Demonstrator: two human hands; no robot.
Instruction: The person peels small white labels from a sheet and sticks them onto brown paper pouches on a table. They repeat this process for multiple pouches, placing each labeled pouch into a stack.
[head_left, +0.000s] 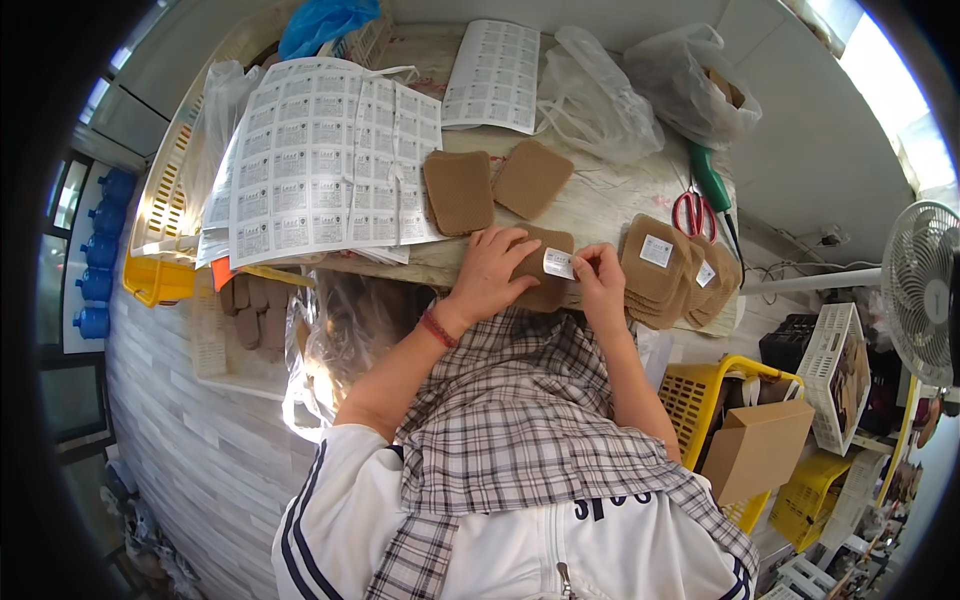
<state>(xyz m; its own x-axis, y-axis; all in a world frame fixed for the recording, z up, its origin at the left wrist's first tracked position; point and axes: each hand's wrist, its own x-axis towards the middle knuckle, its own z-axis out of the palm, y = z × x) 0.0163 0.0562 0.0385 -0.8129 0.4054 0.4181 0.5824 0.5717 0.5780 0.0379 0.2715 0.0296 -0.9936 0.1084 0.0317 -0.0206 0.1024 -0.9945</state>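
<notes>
A brown rounded rectangular pad (pixel 543 296) lies at the table's near edge, between my hands. My left hand (pixel 490 268) rests on its left side, fingers spread and holding nothing. Between thumb and fingers, my right hand (pixel 602 286) pinches the right end of a small white printed label (pixel 558 263). That label lies over the pad; how much of it touches, I cannot tell. Just beyond my left hand are two more brown pads, one upright (pixel 459 195) and one slanted (pixel 533 180). To the right stand stacks of similar pads (pixel 648 290), two topped with white labels (pixel 656 250).
Large label sheets (pixel 300 165) cover the table's left, with another sheet (pixel 491 75) behind. Red-handled scissors (pixel 693 214) and a green-handled tool (pixel 708 176) lie beyond the stacks. Plastic bags (pixel 600 100) fill the back. A yellow basket (pixel 692 400) and a fan (pixel 925 290) stand right.
</notes>
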